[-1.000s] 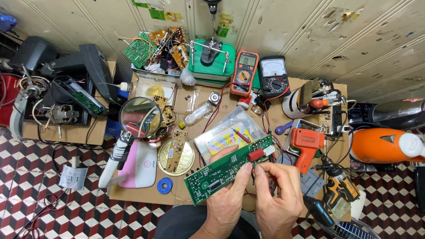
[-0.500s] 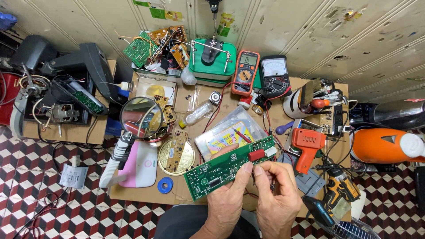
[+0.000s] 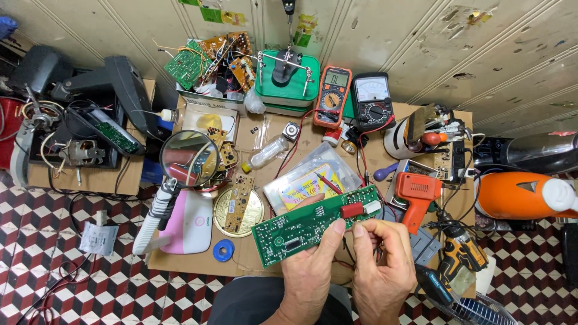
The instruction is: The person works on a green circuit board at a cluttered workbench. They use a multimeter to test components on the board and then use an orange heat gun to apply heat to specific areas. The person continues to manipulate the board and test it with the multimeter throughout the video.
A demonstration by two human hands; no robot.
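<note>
Green circuit board (image 3: 313, 225) rests in the left hand (image 3: 313, 271), thumb pressing its near edge; the right hand (image 3: 382, 265) pinches beside the red component (image 3: 352, 210). Multimeter (image 3: 332, 95) beyond lies unused.

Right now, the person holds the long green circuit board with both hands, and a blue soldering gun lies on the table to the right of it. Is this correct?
Not quite: the soldering gun is orange, not blue, as the head view shows. The rest holds: the left hand and the right hand both hold the long green circuit board, and the gun lies on the table to its right.
</note>
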